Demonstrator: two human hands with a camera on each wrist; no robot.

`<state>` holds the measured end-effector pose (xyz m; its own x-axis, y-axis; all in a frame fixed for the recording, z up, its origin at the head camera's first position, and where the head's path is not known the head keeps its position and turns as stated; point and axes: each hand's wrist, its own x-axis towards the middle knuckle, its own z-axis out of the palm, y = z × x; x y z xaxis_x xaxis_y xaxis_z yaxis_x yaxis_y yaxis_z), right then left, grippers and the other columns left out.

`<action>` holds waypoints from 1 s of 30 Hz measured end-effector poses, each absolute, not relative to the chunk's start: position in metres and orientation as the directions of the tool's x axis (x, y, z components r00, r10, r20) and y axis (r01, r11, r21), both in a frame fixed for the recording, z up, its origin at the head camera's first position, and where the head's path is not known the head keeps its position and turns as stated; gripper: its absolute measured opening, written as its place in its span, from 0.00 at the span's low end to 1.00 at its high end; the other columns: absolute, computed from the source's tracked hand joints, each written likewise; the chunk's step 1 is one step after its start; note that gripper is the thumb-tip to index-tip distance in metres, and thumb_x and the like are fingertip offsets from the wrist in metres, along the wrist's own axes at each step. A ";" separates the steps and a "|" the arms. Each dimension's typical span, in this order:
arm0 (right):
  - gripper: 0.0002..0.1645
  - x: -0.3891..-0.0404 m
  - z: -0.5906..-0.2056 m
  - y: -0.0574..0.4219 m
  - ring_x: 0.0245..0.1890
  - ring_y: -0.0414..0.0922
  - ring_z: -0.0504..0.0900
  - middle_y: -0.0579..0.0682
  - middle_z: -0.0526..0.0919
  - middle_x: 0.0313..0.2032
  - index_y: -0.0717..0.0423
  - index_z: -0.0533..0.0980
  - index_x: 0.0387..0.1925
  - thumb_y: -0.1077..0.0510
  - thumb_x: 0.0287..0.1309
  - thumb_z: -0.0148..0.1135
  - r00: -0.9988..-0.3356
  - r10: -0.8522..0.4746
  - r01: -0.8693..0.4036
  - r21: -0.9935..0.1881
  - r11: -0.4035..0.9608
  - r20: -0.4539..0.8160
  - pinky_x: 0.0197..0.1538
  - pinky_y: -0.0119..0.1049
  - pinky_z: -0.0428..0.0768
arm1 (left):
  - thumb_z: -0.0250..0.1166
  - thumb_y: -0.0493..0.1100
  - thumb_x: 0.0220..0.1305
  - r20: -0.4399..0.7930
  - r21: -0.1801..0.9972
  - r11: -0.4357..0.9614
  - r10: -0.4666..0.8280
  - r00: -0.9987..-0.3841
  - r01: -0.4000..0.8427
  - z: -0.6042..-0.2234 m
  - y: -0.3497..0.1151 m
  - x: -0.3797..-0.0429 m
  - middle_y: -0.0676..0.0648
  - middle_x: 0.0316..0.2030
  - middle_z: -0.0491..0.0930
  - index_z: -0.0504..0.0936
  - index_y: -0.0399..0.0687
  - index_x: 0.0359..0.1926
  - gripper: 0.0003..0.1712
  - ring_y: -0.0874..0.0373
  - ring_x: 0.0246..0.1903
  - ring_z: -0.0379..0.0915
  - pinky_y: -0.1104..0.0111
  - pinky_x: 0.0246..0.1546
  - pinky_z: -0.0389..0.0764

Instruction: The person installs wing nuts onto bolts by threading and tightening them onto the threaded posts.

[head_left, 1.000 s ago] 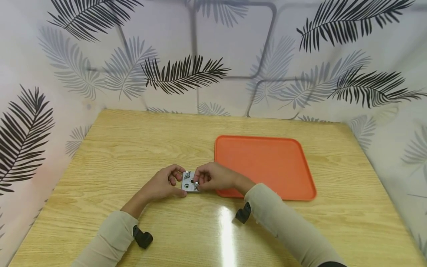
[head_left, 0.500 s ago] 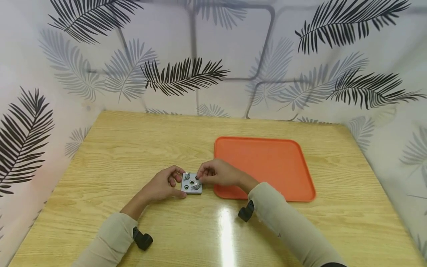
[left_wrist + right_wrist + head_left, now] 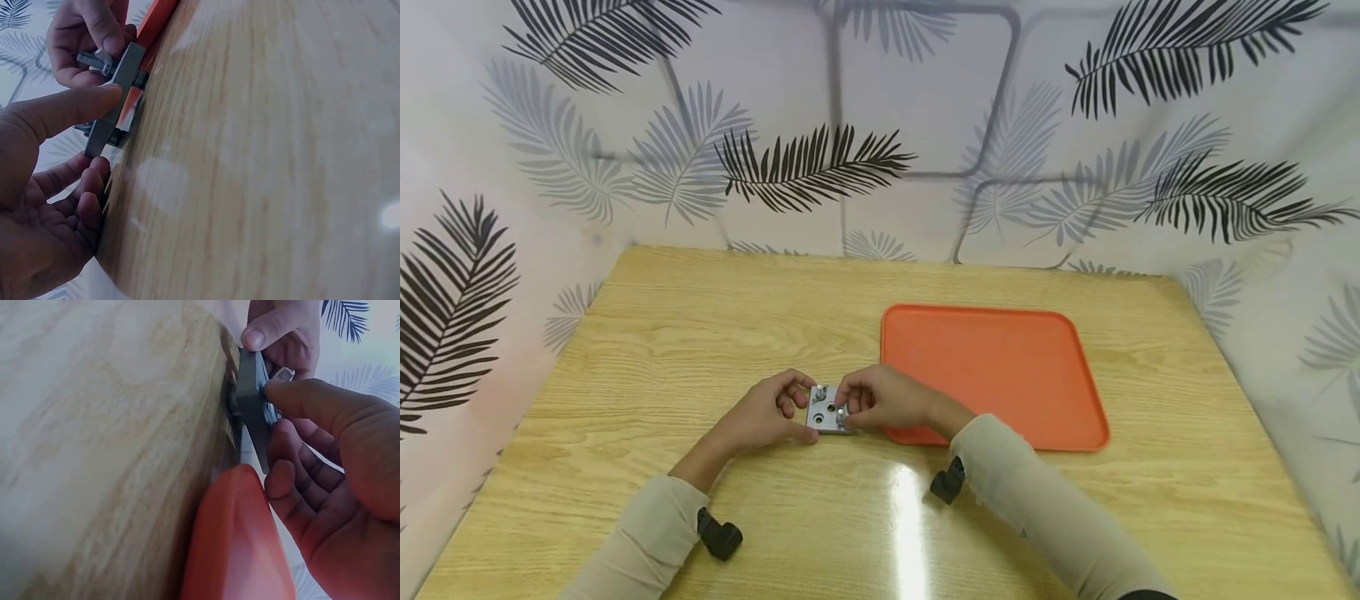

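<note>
A small grey metal plate (image 3: 828, 423) with round holes is raised off the table on the bolt heads (image 3: 118, 137) under it. My left hand (image 3: 763, 417) grips its left side, thumb on the near edge and fingers at the far edge. At the plate's near right corner, my right hand (image 3: 886, 398) pinches a wing nut (image 3: 102, 61) on an upright threaded bolt (image 3: 89, 60). Its thumb and fingers partly cover that nut. Another wing nut (image 3: 820, 393) sits on a bolt at the far left corner.
An orange tray (image 3: 992, 367) lies just right of the plate, under the right forearm. The wooden table (image 3: 700, 317) meets a leaf-patterned backdrop (image 3: 880, 125) at the back. Each sleeve carries a black wrist camera, one being the left camera (image 3: 720, 535).
Half a second ago the right fingers were drawn back from the near right wing nut, leaving it in sight. Now they are around it again. The left hand has stayed in place.
</note>
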<state>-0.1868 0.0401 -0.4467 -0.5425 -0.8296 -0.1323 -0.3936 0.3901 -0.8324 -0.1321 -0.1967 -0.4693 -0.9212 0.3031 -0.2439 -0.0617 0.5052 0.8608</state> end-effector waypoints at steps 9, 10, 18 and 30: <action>0.08 -0.190 -0.445 0.045 0.28 0.35 0.77 0.48 0.81 0.28 0.60 0.80 0.36 0.61 0.57 0.70 -0.559 -0.816 -0.314 -0.873 0.372 -0.147 0.35 0.27 0.77 | 0.79 0.38 0.48 -0.239 0.866 0.497 0.310 -0.920 -0.057 -0.471 -0.197 -0.132 0.46 0.40 0.72 0.73 0.42 0.58 0.36 0.55 0.34 0.64 0.70 0.35 0.70; 0.07 -0.191 -0.445 0.046 0.29 0.36 0.77 0.49 0.82 0.29 0.60 0.80 0.37 0.61 0.59 0.69 -0.559 -0.817 -0.307 -0.880 0.362 -0.141 0.36 0.27 0.77 | 0.80 0.38 0.47 -0.239 0.866 0.496 0.311 -0.920 -0.057 -0.472 -0.197 -0.132 0.46 0.40 0.72 0.73 0.42 0.58 0.36 0.55 0.34 0.64 0.71 0.35 0.69; 0.07 -0.194 -0.447 0.047 0.31 0.34 0.77 0.54 0.84 0.32 0.63 0.81 0.41 0.67 0.61 0.61 -0.531 -0.842 -0.367 -0.871 0.327 -0.092 0.38 0.27 0.78 | 0.80 0.38 0.47 -0.240 0.864 0.499 0.308 -0.921 -0.058 -0.471 -0.196 -0.133 0.47 0.39 0.71 0.73 0.43 0.57 0.36 0.55 0.33 0.64 0.70 0.34 0.69; 0.07 -0.188 -0.448 0.040 0.25 0.32 0.73 0.48 0.80 0.26 0.59 0.81 0.37 0.63 0.56 0.71 -0.540 -0.834 -0.412 -0.830 0.375 -0.109 0.31 0.25 0.74 | 0.79 0.38 0.48 -0.232 0.865 0.500 0.316 -0.920 -0.046 -0.470 -0.196 -0.132 0.47 0.39 0.71 0.73 0.42 0.57 0.36 0.55 0.33 0.64 0.70 0.35 0.69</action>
<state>-0.1880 0.0405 -0.4480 -0.5402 -0.8344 -0.1089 -0.4119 0.3751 -0.8305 -0.1322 -0.1964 -0.4697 -0.9200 0.3161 -0.2317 -0.0461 0.4997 0.8649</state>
